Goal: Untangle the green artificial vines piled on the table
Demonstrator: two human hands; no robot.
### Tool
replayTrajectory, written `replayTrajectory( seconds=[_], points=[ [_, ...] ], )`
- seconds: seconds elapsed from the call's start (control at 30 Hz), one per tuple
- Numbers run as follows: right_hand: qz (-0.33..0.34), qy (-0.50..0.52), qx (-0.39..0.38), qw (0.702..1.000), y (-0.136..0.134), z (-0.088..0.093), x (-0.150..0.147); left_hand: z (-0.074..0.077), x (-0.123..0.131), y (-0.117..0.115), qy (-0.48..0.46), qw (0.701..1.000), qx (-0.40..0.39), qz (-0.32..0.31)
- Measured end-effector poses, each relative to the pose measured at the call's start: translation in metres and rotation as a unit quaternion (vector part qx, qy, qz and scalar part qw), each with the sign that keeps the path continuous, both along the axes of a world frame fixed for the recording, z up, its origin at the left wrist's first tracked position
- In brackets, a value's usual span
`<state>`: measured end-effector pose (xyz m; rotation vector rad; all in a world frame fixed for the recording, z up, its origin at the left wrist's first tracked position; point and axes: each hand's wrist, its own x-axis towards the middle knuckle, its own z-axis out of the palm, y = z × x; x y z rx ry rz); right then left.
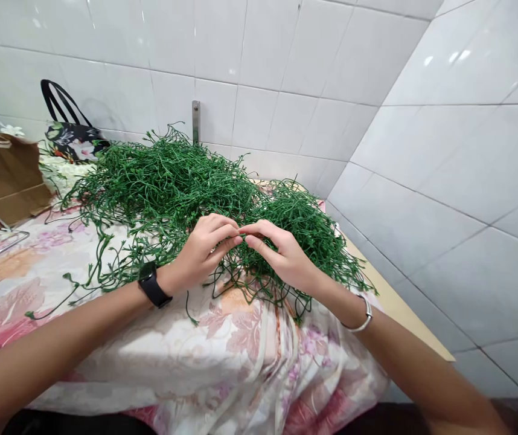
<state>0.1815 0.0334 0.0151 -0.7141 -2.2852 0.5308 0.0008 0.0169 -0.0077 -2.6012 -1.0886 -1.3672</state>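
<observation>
My left hand [210,246] and my right hand [282,249] meet fingertip to fingertip over the front of a heap of green artificial stems [172,175]. Thumb and fingers of both are closed in a pinch, and a bit of green shows at the tips, seemingly one thin stem; most of it is hidden by my fingers. A second mound of stems [295,211] lies just behind my right hand. Loose stems trail to the left, some with small green bud-like ends. A black watch is on my left wrist and a silver bangle on my right.
A floral cloth [159,350] covers the table, whose bare board edge [404,308] shows at right. To the left are a cardboard box [5,181], a bent metal wire frame [3,228], white flowers [62,172] and a floral bag [75,140]. Tiled walls [277,54] stand behind and right.
</observation>
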Motion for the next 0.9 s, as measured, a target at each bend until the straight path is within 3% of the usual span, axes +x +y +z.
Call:
replayTrajectory(
  seconds=[0.13, 0.23, 0.47, 0.7, 0.9],
  points=[
    [-0.061, -0.084, 0.161, 0.981, 0.0, -0.002, -0.001, -0.005, 0.002, 0.002, 0.005, 1.0, -0.013, -0.009],
    [-0.083, -0.127, 0.23, 0.961, 0.002, -0.006, 0.0, -0.005, 0.004, 0.0, 0.018, 0.999, -0.035, 0.0],
    [-0.043, -0.152, 0.194, 0.968, 0.007, -0.017, 0.002, -0.005, 0.007, -0.004, 0.078, 0.993, -0.089, 0.025],
    [-0.015, -0.168, 0.193, 0.967, 0.0, -0.014, -0.001, -0.006, 0.007, -0.003, 0.145, 0.986, -0.05, 0.059],
    [-0.05, -0.181, 0.218, 0.958, -0.005, -0.013, -0.002, -0.006, 0.006, -0.004, 0.192, 0.98, -0.02, 0.044]
  ],
)
